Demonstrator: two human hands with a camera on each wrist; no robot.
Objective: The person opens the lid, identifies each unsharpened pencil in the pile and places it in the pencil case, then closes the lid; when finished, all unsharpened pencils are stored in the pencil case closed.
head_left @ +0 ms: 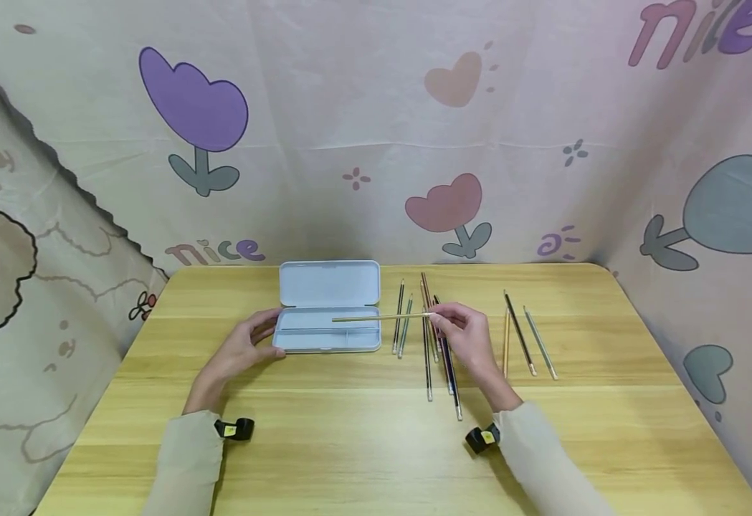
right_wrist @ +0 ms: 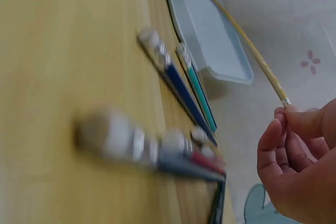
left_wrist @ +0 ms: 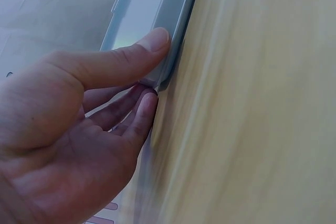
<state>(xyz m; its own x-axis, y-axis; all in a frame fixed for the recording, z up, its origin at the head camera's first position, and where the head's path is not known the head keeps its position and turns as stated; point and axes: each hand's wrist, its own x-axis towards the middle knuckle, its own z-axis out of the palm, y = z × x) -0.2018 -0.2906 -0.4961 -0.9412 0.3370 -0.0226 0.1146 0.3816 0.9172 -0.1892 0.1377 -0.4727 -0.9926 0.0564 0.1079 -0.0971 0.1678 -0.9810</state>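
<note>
Plainly — left hand (head_left: 241,350) grips pale-blue case (head_left: 307,317), right hand (head_left: 471,339) pinches yellow pencil (head_left: 381,317) — backdrop lettering (head_left: 249,249) reads "nice".

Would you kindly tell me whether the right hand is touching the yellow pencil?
Touching: the right wrist view shows the right hand pinching the yellow pencil at its silvery end, between thumb and fingers.

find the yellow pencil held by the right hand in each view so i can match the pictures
Head: yellow pencil a little below centre, its right end pinched by the right hand.
Left wrist: not in it.
Right wrist: upper right, slanting down to the hand.
Shared landmark: the pale blue case, in all three.
</note>
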